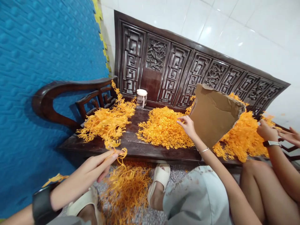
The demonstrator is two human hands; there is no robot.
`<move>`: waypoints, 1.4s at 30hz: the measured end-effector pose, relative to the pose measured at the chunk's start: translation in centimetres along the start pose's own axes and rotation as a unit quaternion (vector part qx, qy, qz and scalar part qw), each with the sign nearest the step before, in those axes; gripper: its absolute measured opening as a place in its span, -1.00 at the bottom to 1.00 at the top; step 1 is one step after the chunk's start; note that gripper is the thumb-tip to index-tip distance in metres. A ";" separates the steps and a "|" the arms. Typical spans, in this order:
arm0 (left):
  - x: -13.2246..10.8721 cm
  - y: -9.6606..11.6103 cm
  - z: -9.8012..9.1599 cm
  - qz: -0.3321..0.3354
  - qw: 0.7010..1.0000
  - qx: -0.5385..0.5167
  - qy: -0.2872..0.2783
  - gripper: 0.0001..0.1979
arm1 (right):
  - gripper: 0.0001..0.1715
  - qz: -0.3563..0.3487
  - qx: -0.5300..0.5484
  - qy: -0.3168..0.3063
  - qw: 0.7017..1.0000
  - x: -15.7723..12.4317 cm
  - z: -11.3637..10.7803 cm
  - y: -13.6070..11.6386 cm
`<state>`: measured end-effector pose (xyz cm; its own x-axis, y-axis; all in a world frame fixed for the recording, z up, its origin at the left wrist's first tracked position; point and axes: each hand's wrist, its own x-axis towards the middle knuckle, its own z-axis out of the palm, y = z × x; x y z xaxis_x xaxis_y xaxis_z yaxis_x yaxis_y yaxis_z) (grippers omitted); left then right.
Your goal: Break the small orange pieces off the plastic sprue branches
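Note:
My left hand (103, 164), with a black band at the wrist, pinches a thin orange plastic strand (122, 157) with curled branches. It is above the floor, in front of a dark wooden bench (133, 137). Just behind it on the seat lies a loose heap of tangled orange strands (105, 123). My right hand (187, 125), wearing a thin bracelet, hovers at the right side of a pile of small orange pieces (164, 128). Its fingers are loosely bent and slightly apart, and I see nothing between them.
A piece of brown cardboard (214, 114) stands tilted between the middle pile and another orange pile (248, 137). A lidded clear cup (141, 98) is by the backrest. Orange strands (128, 190) cover the floor between my feet. At right are another person's hands (267, 131). Blue matting (53, 40) is at left.

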<state>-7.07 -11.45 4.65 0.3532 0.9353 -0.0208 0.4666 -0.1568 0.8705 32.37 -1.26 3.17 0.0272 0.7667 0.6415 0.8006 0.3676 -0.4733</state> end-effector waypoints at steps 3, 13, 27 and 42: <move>0.5 -0.4 0.0 0.017 0.999 0.029 -0.039 -0.51 | -0.76 -0.041 -0.003 -0.022 0.999 1.4 0.5 0.3; 1.7 -0.3 -1.0 0.008 1.000 -0.013 0.006 -0.49 | -0.83 -0.088 -0.147 -0.107 0.979 4.1 3.1 -0.2; 1.6 0.0 -1.6 -0.067 0.980 -0.181 0.045 -0.57 | -0.86 -0.110 0.027 -0.234 0.966 1.1 5.1 -10.5; 1.6 0.5 -1.5 -0.053 0.971 -0.228 0.047 -0.62 | -0.72 0.046 0.264 -0.412 0.871 -1.2 4.6 -12.7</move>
<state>-7.50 -9.59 5.81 0.2371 0.9668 -0.0956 0.0813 0.0784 0.9936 19.37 -4.41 5.64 -0.5355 0.8436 0.0386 0.4256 0.3091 -0.8505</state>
